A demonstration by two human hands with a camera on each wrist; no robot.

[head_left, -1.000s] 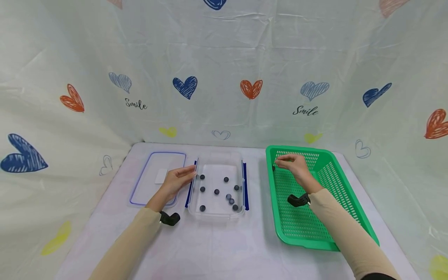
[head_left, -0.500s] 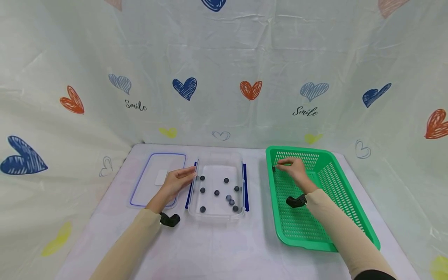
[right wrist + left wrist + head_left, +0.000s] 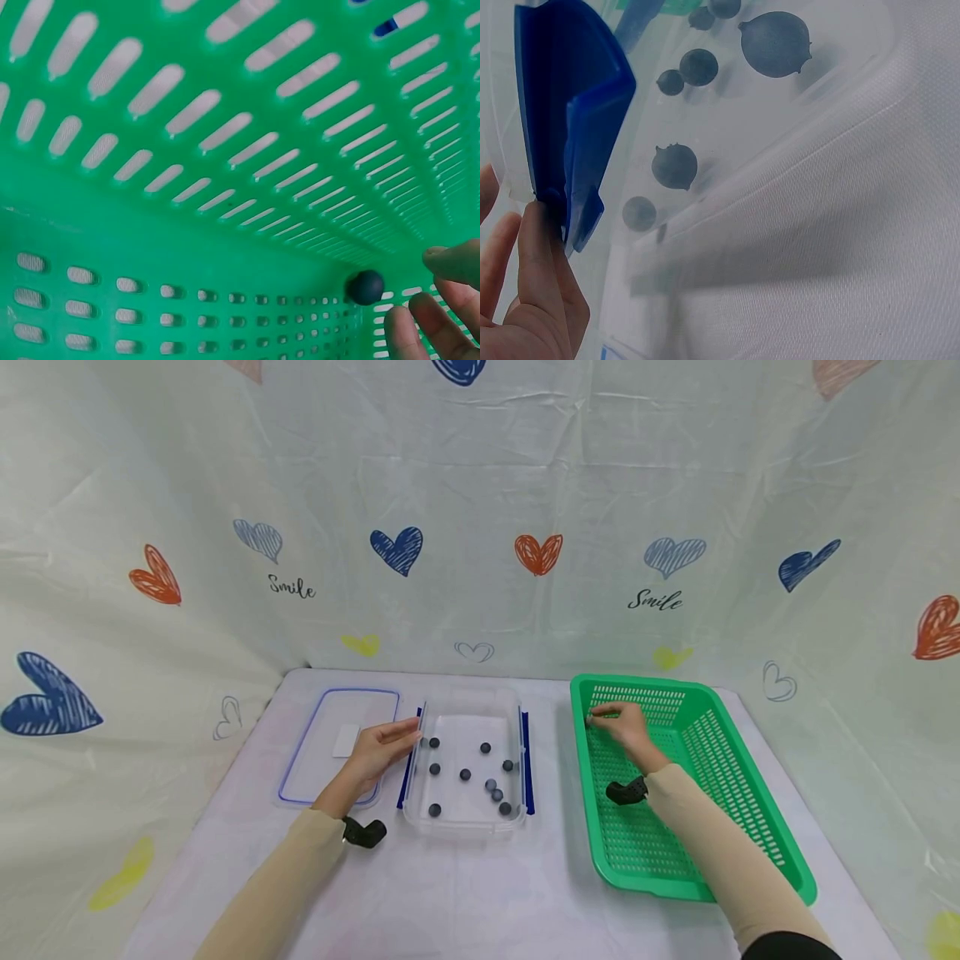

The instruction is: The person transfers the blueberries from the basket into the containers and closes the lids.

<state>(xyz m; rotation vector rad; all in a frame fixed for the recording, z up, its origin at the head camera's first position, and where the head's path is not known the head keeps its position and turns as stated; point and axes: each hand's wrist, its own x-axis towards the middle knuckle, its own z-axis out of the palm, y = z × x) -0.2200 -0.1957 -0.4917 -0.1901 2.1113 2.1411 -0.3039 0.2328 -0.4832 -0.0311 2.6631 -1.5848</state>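
Observation:
Several dark blueberries [image 3: 465,774] lie scattered in a clear plastic box [image 3: 457,823] at the middle of the table. My left hand [image 3: 375,752] is at the box's left side, its mostly straight fingers touching the wall by a blue latch flap [image 3: 604,82]. At right, my right hand [image 3: 624,724] reaches down inside a green slotted basket [image 3: 757,793], against its far left wall. In the right wrist view a single blueberry [image 3: 366,287] sits in the basket's corner, just beyond my spread thumb and fingers; in the head view my fingertips mostly cover it.
A clear lid with a blue seal [image 3: 306,739] and a white label [image 3: 346,740] lies flat left of the box. A second blue flap [image 3: 528,760] sticks out on the box's right. Behind the table hangs a curtain [image 3: 480,485] printed with hearts.
My right hand has shifted slightly left and down toward the basket's left wall, and its fingertips now overlap the blueberry there. My left hand and the box have stayed put.

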